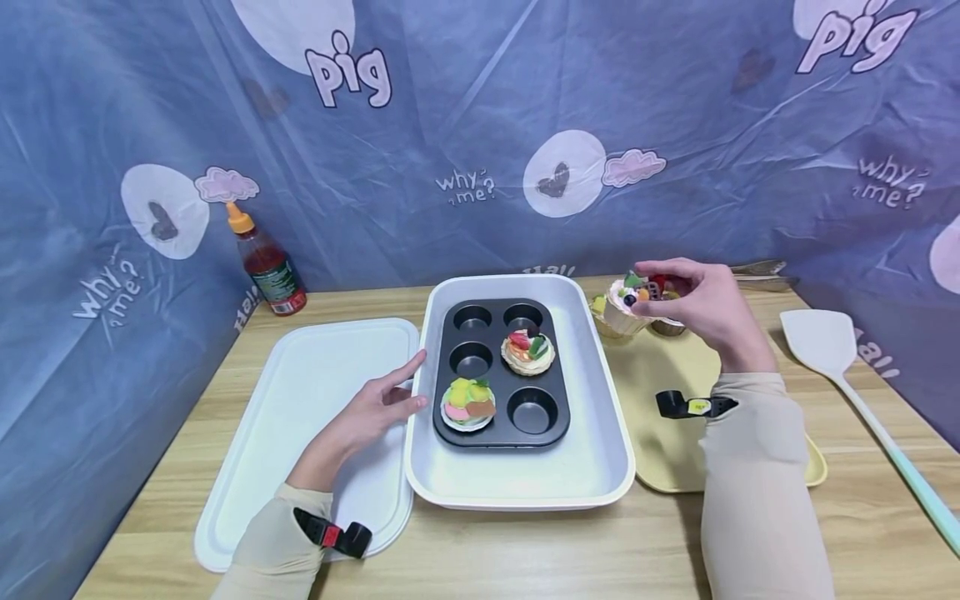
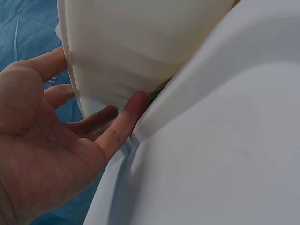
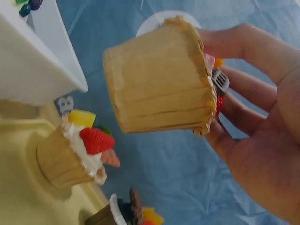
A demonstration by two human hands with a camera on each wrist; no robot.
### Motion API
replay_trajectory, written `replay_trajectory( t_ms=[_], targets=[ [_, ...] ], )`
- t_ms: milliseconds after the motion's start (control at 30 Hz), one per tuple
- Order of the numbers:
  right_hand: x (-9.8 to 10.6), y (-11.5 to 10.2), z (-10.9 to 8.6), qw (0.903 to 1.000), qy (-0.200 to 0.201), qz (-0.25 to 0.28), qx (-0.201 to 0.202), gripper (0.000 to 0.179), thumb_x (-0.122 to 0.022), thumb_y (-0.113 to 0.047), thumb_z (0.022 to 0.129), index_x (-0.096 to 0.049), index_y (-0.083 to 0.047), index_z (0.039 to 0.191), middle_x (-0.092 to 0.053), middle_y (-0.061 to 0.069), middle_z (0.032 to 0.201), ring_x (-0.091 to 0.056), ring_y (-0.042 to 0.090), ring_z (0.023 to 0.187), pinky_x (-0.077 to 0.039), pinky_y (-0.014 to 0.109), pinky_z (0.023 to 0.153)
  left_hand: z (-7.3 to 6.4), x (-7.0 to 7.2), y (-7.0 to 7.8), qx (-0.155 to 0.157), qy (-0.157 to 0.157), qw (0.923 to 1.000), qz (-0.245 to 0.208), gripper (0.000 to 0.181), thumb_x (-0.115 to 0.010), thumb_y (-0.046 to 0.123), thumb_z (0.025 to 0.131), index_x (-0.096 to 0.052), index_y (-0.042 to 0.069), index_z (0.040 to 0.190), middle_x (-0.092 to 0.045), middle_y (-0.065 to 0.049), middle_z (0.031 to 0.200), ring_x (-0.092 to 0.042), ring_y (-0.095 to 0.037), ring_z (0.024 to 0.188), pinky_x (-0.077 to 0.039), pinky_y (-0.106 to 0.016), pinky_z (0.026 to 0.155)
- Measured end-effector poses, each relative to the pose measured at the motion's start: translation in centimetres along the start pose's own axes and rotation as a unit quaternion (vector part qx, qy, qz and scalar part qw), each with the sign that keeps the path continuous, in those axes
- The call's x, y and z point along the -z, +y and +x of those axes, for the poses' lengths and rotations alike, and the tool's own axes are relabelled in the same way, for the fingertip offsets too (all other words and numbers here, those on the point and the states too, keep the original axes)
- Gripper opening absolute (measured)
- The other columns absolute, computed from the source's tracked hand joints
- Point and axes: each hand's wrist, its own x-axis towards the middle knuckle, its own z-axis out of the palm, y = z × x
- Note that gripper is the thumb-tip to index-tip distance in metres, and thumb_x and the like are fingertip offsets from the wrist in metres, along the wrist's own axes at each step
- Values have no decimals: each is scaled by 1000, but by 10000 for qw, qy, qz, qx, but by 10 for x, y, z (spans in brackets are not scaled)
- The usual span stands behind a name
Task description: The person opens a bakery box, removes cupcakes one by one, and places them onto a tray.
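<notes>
My right hand (image 1: 712, 304) pinches a cupcake (image 1: 621, 318) by its top edge, above the back of a yellow tray (image 1: 671, 454). It has a pale paper-like case and fruit on cream, and lies on its side in the right wrist view. My left hand (image 1: 367, 417), its fingers extended, touches the left side of a white basin (image 1: 592, 479). Inside the basin stands a dark muffin pan (image 1: 497, 321). A fruit-topped cupcake (image 1: 528, 353) fills its right middle cup, and another cupcake (image 1: 468, 407) with lemon slices its front left cup.
A cupcake with a strawberry (image 3: 65, 157) and a dark one (image 3: 105, 216) stand on the yellow tray. Left of the basin lies a white lid-like tray (image 1: 322, 367), with a sauce bottle (image 1: 273, 275) behind it. A white spatula (image 1: 821, 337) lies at the right; metal utensils (image 1: 765, 282) lie behind.
</notes>
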Motion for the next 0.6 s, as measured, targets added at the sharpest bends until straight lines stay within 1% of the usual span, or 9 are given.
replay_trajectory(
  t_ms=[200, 300, 433, 600],
  targets=[
    [4, 17, 1, 9994, -304, 116, -109, 58, -89, -2, 73, -69, -2, 128, -70, -25, 99, -64, -5, 84, -52, 13, 72, -1, 1, 0, -82, -24, 10000, 34, 72, -67, 27, 98, -30, 22, 160, -33, -17, 163, -62, -26, 114, -51, -29, 88],
    [7, 26, 2, 9983, -532, 212, -98, 58, -88, 1, 73, -69, -4, 128, -71, -25, 101, -64, -4, 84, -52, 13, 72, -1, 1, 0, -80, -38, 10000, 29, 72, -66, 27, 99, -29, 22, 160, -33, -17, 163, -62, -27, 115, -51, -29, 89],
    [8, 35, 3, 9967, -779, 209, 5, 59, -87, 1, 73, -69, -5, 129, -72, -24, 105, -64, -5, 87, -51, 11, 75, -1, 1, 1, -78, -50, 9999, 45, 72, -66, 27, 99, -29, 22, 160, -33, -17, 163, -62, -28, 116, -52, -31, 91],
    [4, 40, 4, 9958, -904, 139, 9, 62, -89, 2, 71, -67, -1, 129, -70, -21, 109, -66, -4, 95, -52, 12, 80, -1, 2, 1, -89, -72, 9999, 44, 72, -66, 27, 99, -28, 22, 160, -33, -17, 163, -62, -27, 115, -52, -29, 90]
  ],
)
